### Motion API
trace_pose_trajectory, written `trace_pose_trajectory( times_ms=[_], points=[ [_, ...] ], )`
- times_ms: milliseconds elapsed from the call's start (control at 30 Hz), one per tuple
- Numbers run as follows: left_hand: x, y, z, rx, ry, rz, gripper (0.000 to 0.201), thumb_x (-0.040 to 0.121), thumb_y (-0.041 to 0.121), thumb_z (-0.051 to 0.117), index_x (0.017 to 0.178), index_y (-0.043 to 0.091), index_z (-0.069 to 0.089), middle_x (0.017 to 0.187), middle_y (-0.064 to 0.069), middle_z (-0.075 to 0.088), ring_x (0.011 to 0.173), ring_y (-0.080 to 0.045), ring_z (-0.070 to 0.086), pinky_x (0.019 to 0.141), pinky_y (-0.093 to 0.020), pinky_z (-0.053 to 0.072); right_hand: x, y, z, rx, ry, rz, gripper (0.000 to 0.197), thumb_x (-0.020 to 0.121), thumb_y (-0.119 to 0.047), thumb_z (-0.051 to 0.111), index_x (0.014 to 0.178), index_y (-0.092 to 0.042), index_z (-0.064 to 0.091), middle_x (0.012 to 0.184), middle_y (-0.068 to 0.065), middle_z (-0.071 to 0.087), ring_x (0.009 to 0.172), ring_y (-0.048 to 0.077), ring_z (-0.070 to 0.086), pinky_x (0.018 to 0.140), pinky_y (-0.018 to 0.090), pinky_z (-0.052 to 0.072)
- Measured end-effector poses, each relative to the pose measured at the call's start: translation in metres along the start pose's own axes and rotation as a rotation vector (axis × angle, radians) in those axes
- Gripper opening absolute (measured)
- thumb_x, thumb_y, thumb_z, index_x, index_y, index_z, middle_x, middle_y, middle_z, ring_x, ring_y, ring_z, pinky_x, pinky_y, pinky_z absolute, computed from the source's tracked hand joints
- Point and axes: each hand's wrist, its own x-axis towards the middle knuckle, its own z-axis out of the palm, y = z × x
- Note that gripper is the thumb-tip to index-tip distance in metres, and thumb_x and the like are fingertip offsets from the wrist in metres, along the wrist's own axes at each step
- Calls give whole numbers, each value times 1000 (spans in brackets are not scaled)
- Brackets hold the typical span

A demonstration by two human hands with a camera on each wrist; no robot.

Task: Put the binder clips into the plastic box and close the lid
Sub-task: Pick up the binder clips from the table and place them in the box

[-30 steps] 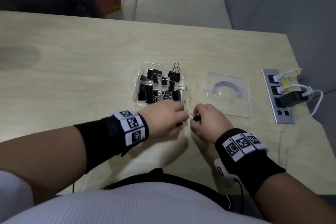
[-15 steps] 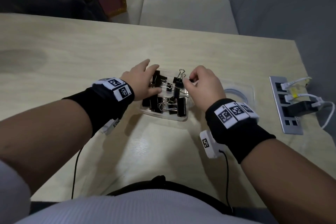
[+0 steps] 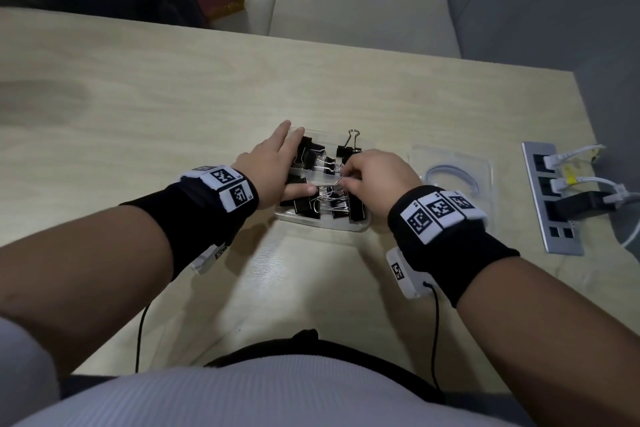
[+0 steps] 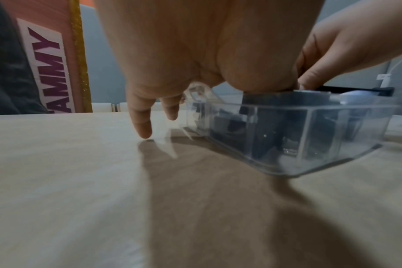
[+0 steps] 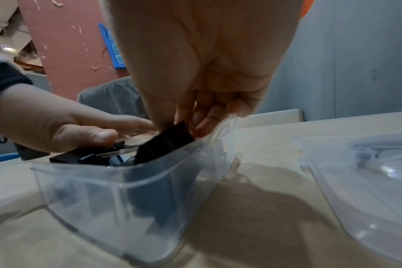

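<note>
The black binder clips (image 3: pixel 320 184) lie heaped inside the clear plastic box (image 3: pixel 322 222), which stands open on the pale wooden table (image 3: pixel 173 107) directly in front of the person. One clip stands upright at the far edge of the box with its wire handles raised above the rim. The box walls are transparent, so the dark clip bodies show through them in both wrist views.

The left hand (image 3: pixel 273 166) lies flat over the left part of the box, its fingers (image 3: pixel 282 135) straight and slightly spread; the thumb presses down on the clips near the middle, and in the left wrist view the outer fingertips reach past the box wall toward the table. The right hand (image 3: pixel 377 173) is over the right part of the box with its fingers (image 5: pixel 204 117) curled downward, pinching a black clip (image 5: pixel 165 143) that tilts against the near right wall, partly above the rim.

The clear lid (image 3: pixel 450 177) lies flat on the table just to the right of the box, apart from it. Farther right, a metal power strip (image 3: pixel 550 201) is set into the table with white cables and a black plug in it. Both wrists wear black bands with printed square markers. Beyond the far table edge stands a light upholstered seat (image 3: pixel 360 10) with grey cloth on it.
</note>
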Motion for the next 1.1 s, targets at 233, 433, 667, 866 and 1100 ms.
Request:
trace_pose_trajectory(
  times_ms=[233, 433, 667, 866, 1100],
  points=[
    [-14, 10, -3, 84, -44, 19, 101, 74, 71, 55, 149, 27, 4, 161, -4, -4, 144, -29, 18, 107, -53, 34, -3, 9, 0, -19, -107, 14, 39, 88, -10, 44, 116, -27, 66, 124, 7, 62, 111, 30, 57, 94, 38, 47],
    [-31, 23, -8, 275, -23, 263, 82, 78, 70, 48, 146, 30, 22, 161, -2, 5, 148, -25, -1, 114, -60, 14, -14, 14, 4, -89, -153, 17, 38, 88, -12, 42, 115, -27, 64, 120, 6, 56, 114, 29, 50, 95, 41, 45],
    [-31, 30, 0, 360, -142, 301, 79, 84, 69, 35, 149, 31, 13, 160, 7, 11, 148, -20, 0, 114, -60, 11, -22, 13, 8, -141, -145, -21, 43, 91, -18, 43, 130, -29, 55, 133, 1, 50, 123, 28, 46, 101, 42, 40],
    [-28, 32, -6, 338, -104, 279, 81, 83, 70, 34, 149, 27, 17, 160, 2, 12, 147, -17, 4, 115, -60, 9, -24, 23, 4, 97, 208, 20, 37, 87, -5, 46, 122, -13, 57, 125, 11, 48, 114, 30, 50, 97, 42, 44],
    [-24, 37, -4, 352, -141, 268, 82, 84, 70, 35, 148, 21, 20, 160, -2, 14, 147, -19, 13, 115, -59, 8, -14, 15, 4, 16, 38, -86, 58, 83, 0, 47, 139, -16, 45, 143, 7, 46, 125, 29, 49, 104, 39, 40]
  ],
)
